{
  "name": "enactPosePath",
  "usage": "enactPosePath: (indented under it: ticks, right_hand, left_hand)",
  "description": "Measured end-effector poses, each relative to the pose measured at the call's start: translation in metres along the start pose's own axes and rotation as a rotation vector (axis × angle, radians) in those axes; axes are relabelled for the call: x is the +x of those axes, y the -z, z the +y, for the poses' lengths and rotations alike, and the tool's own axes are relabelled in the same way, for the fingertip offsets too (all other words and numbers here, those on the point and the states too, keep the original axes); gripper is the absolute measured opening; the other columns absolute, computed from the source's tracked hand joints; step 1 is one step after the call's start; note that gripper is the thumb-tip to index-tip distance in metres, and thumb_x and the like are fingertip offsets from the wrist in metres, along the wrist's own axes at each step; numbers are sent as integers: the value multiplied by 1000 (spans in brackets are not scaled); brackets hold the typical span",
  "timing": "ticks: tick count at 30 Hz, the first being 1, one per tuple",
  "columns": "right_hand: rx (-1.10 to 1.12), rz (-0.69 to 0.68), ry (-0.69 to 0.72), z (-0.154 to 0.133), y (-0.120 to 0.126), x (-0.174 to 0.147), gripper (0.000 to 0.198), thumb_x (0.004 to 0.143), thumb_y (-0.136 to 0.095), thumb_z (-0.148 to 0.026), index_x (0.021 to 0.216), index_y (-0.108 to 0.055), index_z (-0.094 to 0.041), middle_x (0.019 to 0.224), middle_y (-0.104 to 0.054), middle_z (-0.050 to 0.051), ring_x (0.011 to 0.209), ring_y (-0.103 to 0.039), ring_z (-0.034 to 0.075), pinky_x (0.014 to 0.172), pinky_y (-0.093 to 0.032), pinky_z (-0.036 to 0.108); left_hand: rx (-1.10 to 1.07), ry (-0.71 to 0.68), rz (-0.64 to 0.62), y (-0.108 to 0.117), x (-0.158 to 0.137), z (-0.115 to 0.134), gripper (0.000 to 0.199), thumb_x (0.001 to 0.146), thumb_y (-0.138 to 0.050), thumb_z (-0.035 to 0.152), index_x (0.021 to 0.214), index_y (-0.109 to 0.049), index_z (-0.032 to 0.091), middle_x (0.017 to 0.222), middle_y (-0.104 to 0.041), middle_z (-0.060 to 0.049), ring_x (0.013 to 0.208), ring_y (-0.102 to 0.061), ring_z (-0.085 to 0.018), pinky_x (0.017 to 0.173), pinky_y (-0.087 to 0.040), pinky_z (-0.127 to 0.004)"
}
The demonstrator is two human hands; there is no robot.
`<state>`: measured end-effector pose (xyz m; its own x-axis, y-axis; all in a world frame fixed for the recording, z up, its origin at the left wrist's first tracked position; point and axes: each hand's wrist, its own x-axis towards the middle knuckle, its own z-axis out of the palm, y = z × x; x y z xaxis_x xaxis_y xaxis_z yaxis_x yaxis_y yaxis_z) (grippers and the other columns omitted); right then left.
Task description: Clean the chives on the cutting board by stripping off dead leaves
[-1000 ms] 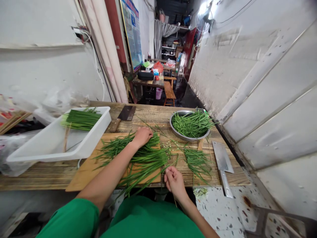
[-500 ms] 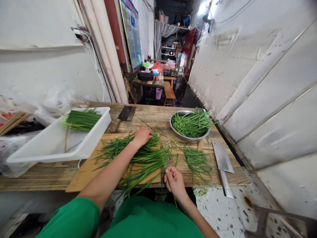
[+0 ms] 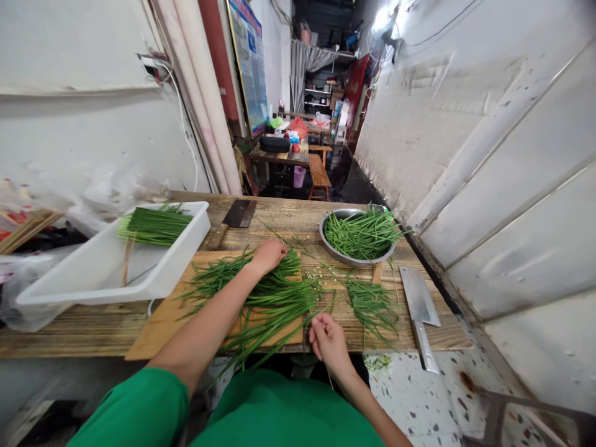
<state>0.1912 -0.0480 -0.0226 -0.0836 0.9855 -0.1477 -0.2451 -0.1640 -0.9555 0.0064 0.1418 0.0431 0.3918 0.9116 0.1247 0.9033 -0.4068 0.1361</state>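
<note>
A loose pile of garlic chives lies across the wooden cutting board, some blades hanging over the near edge. My left hand rests on the far part of the pile, its fingers curled in around some chives; the fingertips are partly hidden. Close to the near table edge, right of the pile, my right hand is closed in a pinch on a thin chive stalk. A pale, thin end shows below that hand. Right of it lies a smaller bunch of chives on the table.
A metal bowl heaped with chives stands at the back right. One cleaver lies at the right with its handle over the edge; another cleaver lies behind the board. At left, a white tray holds a chive bundle.
Both hands keep nearly the same places and grips. The whole view has shifted very slightly; nothing else visibly differs.
</note>
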Motion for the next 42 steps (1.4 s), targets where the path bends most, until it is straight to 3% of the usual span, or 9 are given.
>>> enactPosePath:
  ticks: [5, 14, 17, 22, 30, 35, 42]
  right_hand:
    - [-8, 5, -9, 0, 0, 0, 37, 74, -52, -54, 68, -42, -18, 45, -47, -9, 22, -27, 0, 24, -12, 13]
    - [6, 8, -20, 1, 0, 1, 38, 73, -53, -55, 68, -43, -19, 44, -47, -9, 21, -26, 1, 24, -12, 13]
    - [12, 1, -20, 2, 1, 1, 37, 73, -52, -54, 69, -43, -19, 45, -47, -9, 21, -27, 1, 24, -11, 13]
    - [4, 4, -12, 0, 0, 1, 37, 74, -52, -53, 67, -42, -19, 45, -48, -9, 21, -27, 1, 24, -11, 13]
    - [13, 4, -26, 2, 0, 1, 35, 74, -52, -52, 69, -42, -19, 44, -47, -9, 21, -27, 1, 23, -11, 13]
    - [5, -4, -12, 1, 1, 0, 34, 76, -51, -51, 69, -42, -19, 46, -47, -9, 21, -27, 0, 24, -11, 13]
    - [-6, -2, -7, 0, 1, 0, 33, 77, -50, -50, 69, -42, -18, 47, -48, -9, 22, -27, 0, 24, -12, 13]
  left_hand:
    - [69, 12, 49, 7, -5, 8, 19, 75, -47, 20, 69, -64, 15, 75, -63, -10, 77, -55, -20, 72, -38, -28]
    - [-52, 25, -101, 2, 0, -9, 10, 70, -53, 18, 70, -63, 18, 74, -64, -6, 70, -55, -18, 60, -35, -25]
    - [-105, 30, -88, 3, 0, -11, 9, 70, -52, 19, 69, -61, 18, 71, -63, -3, 66, -55, -16, 57, -35, -23]
    - [-228, 15, 43, 11, -10, -2, 11, 73, -50, 21, 71, -60, 17, 72, -63, -2, 67, -54, -15, 60, -35, -23]
    - [-220, -107, 99, 19, -34, 18, 14, 76, -51, 24, 76, -65, 21, 78, -67, -1, 78, -56, -17, 80, -28, -30]
    - [-335, -70, 64, 12, -41, 31, 16, 75, -52, 26, 72, -66, 20, 69, -66, 2, 65, -57, -13, 79, -30, -28]
    - [-490, -9, 44, 1, -45, 39, 18, 73, -51, 26, 71, -67, 18, 67, -66, 1, 64, -58, -12, 71, -37, -23]
